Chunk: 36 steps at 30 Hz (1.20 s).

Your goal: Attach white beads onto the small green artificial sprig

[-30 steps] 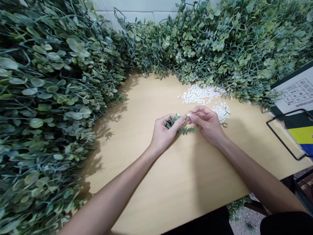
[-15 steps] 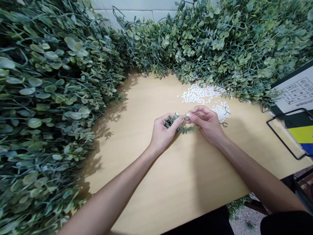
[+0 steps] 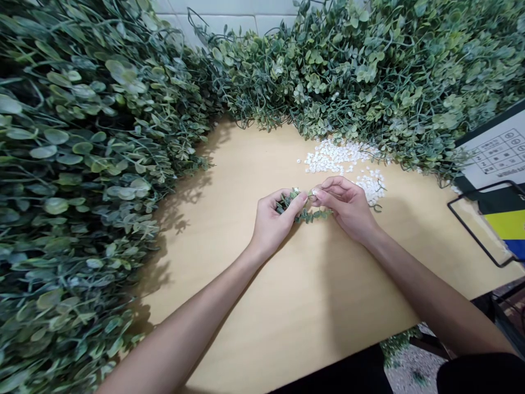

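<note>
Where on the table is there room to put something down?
The bare table in front of the left hand and right hand is free. It is crowded behind them: white bits, leafy piles along the left side and back.

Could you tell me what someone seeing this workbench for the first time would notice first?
Great heaps of green leafy sprigs bank the left and far sides of the pale wooden table. At its middle, the left hand and right hand pinch one small sprig between them, with a scatter of white bits just beyond.
</note>
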Available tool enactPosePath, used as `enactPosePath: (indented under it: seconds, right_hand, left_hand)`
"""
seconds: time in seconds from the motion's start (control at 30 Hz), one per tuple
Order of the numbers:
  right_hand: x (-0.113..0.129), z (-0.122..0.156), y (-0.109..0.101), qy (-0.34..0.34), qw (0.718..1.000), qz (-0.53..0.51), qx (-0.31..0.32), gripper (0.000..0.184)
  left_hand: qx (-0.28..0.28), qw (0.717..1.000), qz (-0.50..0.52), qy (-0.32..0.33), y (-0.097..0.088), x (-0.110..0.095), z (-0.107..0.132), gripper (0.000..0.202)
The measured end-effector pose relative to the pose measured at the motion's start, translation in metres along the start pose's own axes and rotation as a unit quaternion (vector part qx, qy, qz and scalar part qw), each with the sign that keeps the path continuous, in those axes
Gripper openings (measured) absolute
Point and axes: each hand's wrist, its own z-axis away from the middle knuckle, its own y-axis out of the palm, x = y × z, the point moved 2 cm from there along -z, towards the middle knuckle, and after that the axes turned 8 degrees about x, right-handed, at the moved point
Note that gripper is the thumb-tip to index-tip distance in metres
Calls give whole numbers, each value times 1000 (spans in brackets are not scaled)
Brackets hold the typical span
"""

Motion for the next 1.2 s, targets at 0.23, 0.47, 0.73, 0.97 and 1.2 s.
enactPosePath:
  seconds: [0.23, 0.47, 0.73, 0.97, 1.2]
  right_hand:
    - [1, 0, 0, 3, 1000, -8, -4, 28]
    - [0, 0, 0, 10, 1000, 1, -4, 30]
    - [1, 0, -1, 6, 1000, -1, -2, 28]
    - [0, 0, -1, 8, 1000, 9, -4, 31]
    - [0, 1, 0, 0, 1000, 20, -2, 30]
  left_hand:
    - [-8, 1000, 5, 0, 0, 0, 0, 40]
    - [-16, 1000, 2, 1, 0, -1, 0, 41]
    - [-14, 1000, 9, -4, 0, -3, 0, 41]
    - [-12, 1000, 8, -1, 1, -3, 0, 42]
    - [-10, 1000, 0, 1, 1, -5, 0, 43]
